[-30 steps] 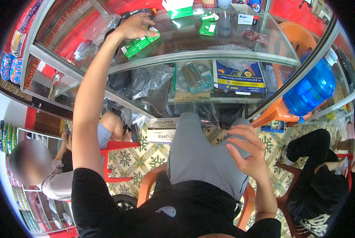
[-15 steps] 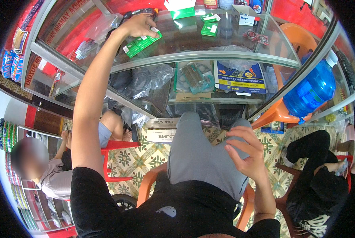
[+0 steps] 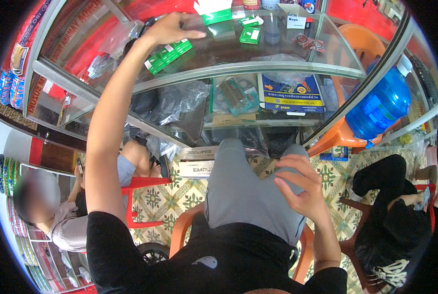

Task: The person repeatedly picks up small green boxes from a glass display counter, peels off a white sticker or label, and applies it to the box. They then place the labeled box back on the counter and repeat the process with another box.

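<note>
My left hand [image 3: 167,28] is stretched far forward and lies flat, fingers apart, on the glass top of a display counter [image 3: 278,66]. A row of small green boxes [image 3: 169,53] lies just below that hand on the glass. More green boxes [image 3: 251,34] sit further right on the top. My right hand [image 3: 300,188] rests on my right thigh in grey shorts [image 3: 238,196], fingers loosely curled, holding nothing.
Inside the counter lie plastic bags [image 3: 180,100] and a blue-and-yellow packet [image 3: 290,93]. A blue water jug [image 3: 380,105] stands on an orange chair at right. One person [image 3: 67,215] sits on a red stool at left, another in black [image 3: 400,220] at right. Tiled floor below.
My left hand has opened flat and slid slightly right across the glass. My right hand has shifted a little on the thigh.
</note>
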